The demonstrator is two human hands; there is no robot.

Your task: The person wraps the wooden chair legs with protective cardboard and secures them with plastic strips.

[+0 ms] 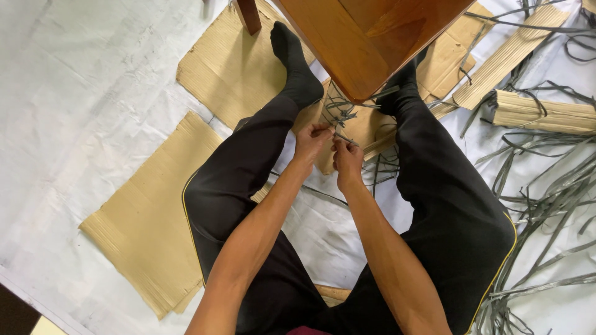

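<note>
I sit on the floor with my legs spread, in black trousers and black socks. Between my feet stands a small started weave of grey-green strips [338, 113], just under the corner of a brown wooden table [366, 37]. My left hand [310, 139] pinches a strip at the weave's lower left. My right hand [346, 158] pinches a thin strip [343, 138] right beside it. Both hands nearly touch each other.
Flat woven mat pieces [149, 229] lie on white sheeting [74, 111] to my left and ahead. Loose grey-green strips [546, 205] are heaped to the right, with tan bundles [546, 115] beyond my right leg. A table leg [249, 15] stands at the top.
</note>
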